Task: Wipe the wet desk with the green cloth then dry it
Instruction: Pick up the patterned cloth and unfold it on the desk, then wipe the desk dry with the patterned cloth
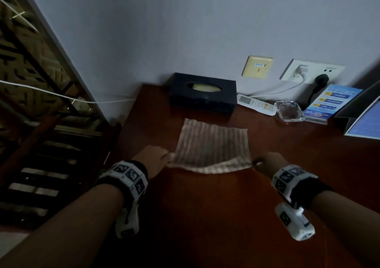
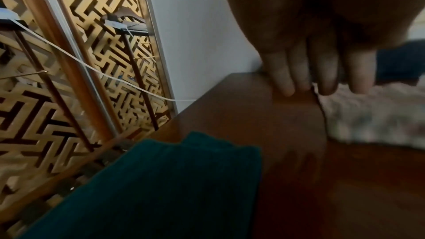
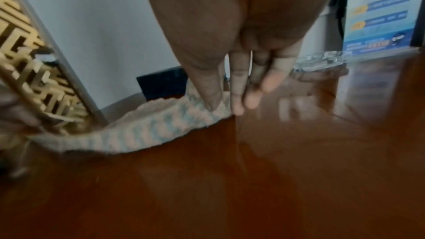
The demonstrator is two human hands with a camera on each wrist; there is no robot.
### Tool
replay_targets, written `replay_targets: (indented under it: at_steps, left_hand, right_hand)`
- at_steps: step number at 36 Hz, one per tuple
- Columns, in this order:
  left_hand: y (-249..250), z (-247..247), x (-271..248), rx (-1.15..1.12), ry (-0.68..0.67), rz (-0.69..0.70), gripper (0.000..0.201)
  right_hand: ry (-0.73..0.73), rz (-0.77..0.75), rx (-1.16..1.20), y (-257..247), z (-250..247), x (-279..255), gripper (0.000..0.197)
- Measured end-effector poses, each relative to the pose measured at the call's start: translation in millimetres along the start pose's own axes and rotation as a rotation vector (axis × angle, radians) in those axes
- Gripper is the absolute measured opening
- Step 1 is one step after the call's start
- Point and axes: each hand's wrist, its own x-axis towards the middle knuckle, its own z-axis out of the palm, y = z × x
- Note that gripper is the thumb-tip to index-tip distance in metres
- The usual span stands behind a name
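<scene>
A pale striped cloth [image 1: 212, 147] lies spread flat on the reddish-brown desk [image 1: 216, 216], its near edge lifted and sagging between the two hands. The left hand [image 1: 153, 156] pinches the near-left corner, and the right hand [image 1: 269, 162] pinches the near-right corner between thumb and forefinger, the other fingers [image 3: 255, 97] hanging straight beside it. The green cloth [image 2: 147, 188] lies by the left edge of the desk, near the left wrist (only the left wrist view shows it), so the wet wipe looks done and the drying pass is in hand. To do it well, keep both corners level and taut so the cloth stays flat, and draw it evenly towards the near edge. Go carefully at the far side, where a dark tissue box [image 1: 202, 96], a remote [image 1: 256, 104] and a glass ashtray [image 1: 290, 111] stand close to the cloth.
</scene>
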Motion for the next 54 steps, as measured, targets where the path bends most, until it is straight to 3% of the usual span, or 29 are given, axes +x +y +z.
replay_targets:
  at_steps: [2,4,8,12,16,20,24,29,35,42,47,54]
  left_hand:
    - [-1.6,11.5,-5.8,0.025,-0.153,-0.054,0.046]
    - [-6.3,17.3,-9.5,0.051,-0.195,-0.087,0.048]
    - [-8.5,32.0,-18.3,0.074,-0.102,-0.147,0.047]
    - [0.3,58.6,-39.5,0.185,-0.080,-0.097,0.056]
    - [2.3,79.7,-49.6,0.206,-0.103,-0.112,0.064]
    - [1.9,75.0,-50.0,0.235,0.060,-0.124,0.063]
    - [-10.8,81.2,-45.4,0.211,-0.089,-0.168,0.068]
    - [-13.5,95.5,-37.6,0.322,-0.154,-0.055,0.094]
    - [-8.8,96.0,-38.4,0.394,-0.175,-0.058,0.075]
    - [-3.7,92.1,-36.3,0.435,-0.215,-0.045,0.075]
    - [-5.3,89.1,-35.3,0.358,-0.218,-0.029,0.076]
    - [-6.9,90.9,-33.1,0.234,-0.199,-0.029,0.079]
  right_hand:
    - [-0.093,-0.013,-0.089,4.1,9.4,-1.0,0.029]
    - [-0.106,0.001,-0.122,5.4,9.1,-1.3,0.031]
    - [0.049,-0.015,0.074,-7.6,-7.9,3.0,0.029]
    - [0.168,-0.109,0.193,-38.1,-7.6,13.0,0.039]
    - [0.118,-0.227,0.099,-72.5,9.1,32.9,0.057]
    - [0.075,-0.208,-0.048,-92.9,28.6,53.8,0.067]
    - [-0.052,-0.251,-0.112,-105.5,59.0,61.6,0.074]
    - [-0.043,-0.203,-0.084,-106.3,76.1,65.0,0.075]
    - [-0.051,-0.056,-0.022,-94.4,52.7,91.9,0.073]
    - [-0.045,0.065,0.055,-117.3,44.8,107.3,0.079]
    - [-0.067,-0.104,-0.004,-165.3,54.3,110.1,0.082]
    - [-0.111,-0.319,-0.169,-210.5,53.0,111.8,0.066]
